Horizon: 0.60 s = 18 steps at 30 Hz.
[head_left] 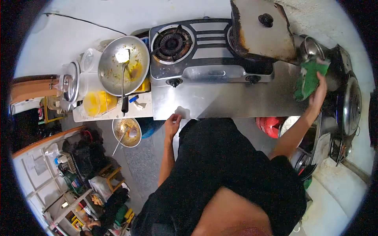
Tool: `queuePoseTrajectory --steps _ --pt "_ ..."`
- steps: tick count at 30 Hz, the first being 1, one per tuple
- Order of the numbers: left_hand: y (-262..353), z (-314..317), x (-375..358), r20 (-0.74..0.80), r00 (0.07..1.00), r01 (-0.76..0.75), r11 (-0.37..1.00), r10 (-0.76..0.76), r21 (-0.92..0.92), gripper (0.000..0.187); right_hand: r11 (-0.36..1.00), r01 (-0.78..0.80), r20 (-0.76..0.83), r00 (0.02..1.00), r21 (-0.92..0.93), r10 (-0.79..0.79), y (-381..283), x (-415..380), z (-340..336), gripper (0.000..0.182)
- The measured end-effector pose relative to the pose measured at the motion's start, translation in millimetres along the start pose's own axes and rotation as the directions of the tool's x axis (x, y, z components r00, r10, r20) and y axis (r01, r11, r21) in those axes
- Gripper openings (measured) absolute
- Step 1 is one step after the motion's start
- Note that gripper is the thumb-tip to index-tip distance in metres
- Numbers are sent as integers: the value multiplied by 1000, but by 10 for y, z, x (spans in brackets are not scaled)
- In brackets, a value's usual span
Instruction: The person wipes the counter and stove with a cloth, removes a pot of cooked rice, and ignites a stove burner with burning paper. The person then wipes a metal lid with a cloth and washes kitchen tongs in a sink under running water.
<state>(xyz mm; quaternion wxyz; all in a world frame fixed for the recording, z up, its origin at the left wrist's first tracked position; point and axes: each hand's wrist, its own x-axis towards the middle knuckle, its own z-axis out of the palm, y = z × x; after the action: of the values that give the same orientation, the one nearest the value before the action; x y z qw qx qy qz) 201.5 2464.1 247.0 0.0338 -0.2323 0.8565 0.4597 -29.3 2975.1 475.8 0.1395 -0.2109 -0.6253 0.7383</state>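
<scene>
My right hand (318,93) is closed on a green cloth (311,80), raised at the right end of the steel counter (236,98). Folds of the cloth hang on both sides of my fingers. At the counter's front edge, my left hand (172,123) rests with its fingers curled together, and nothing shows in them. A two-burner gas stove (212,59) stands on the counter. Its right burner is mostly covered by a large square pan with a black-knobbed lid (256,33).
Left of the stove sit a greasy wok (108,78) with a spatula (124,78) and a yellow-filled container (94,103). A bowl (118,131) with a ladle is lower down. Pots and a large lid (352,105) crowd the right wall. Another person (112,208) is at lower left.
</scene>
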Motion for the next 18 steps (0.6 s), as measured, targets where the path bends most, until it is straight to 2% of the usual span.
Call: queuePoseTrajectory --steps 1,3,5,6,8,9,10,11,12,13,14,15,16,17,18 --pt "-7 -26 -1 22 1000 -4 1000 4 1 23 998 -50 -36 998 37 52 112 -193 37 33" --pt "-88 -81 11 35 999 -5 1000 5 -1 23 999 5 30 1000 -41 -3 605 -312 -81 35" --pt "-234 -104 51 50 997 -53 992 59 -111 22 975 15 144 989 -221 17 1188 -316 -230 34" --pt "-306 -131 84 29 998 -52 992 56 -116 22 913 129 201 978 -386 -54 1437 -310 -194 35" --pt "-368 -222 99 58 998 -19 968 35 -252 21 912 25 227 971 -410 75 1416 -624 206 34" --pt "-365 -315 103 133 989 104 952 -68 -289 19 910 36 251 965 -414 76 1425 -666 341 34" --pt "-497 -333 128 131 989 122 900 -73 -418 20 854 110 269 962 -509 37 1456 -710 456 35" --pt "-461 -461 130 116 982 187 812 -147 -554 23 784 181 291 957 -594 -1 1472 -779 585 35" --pt "-424 -598 117 112 970 235 699 -217 -676 26 782 190 309 951 -594 4 1476 -839 705 35" --pt "-517 -794 104 93 986 160 592 -141 -790 37 814 176 320 947 -554 12 1409 -909 848 36" --pt "-710 -951 202 31 929 238 530 -369 -814 45 844 162 324 946 -512 15 1358 -946 956 38" --pt "-819 -1195 236 -13 899 145 325 -438 -934 52 842 169 326 945 -512 9 1376 -930 1022 38" --pt "-1091 -1419 299 -64 882 101 321 -467 -942 58 747 280 372 927 -603 -48 1428 -892 1087 39" --pt "-1080 -1706 315 -54 880 131 350 -473 -928 64 629 383 422 902 -676 -96 1454 -859 1152 41" --pt "-937 -1931 299 -52 881 131 347 -470 -929 64 627 385 421 902 -677 -100 1439 -878 1243 41"
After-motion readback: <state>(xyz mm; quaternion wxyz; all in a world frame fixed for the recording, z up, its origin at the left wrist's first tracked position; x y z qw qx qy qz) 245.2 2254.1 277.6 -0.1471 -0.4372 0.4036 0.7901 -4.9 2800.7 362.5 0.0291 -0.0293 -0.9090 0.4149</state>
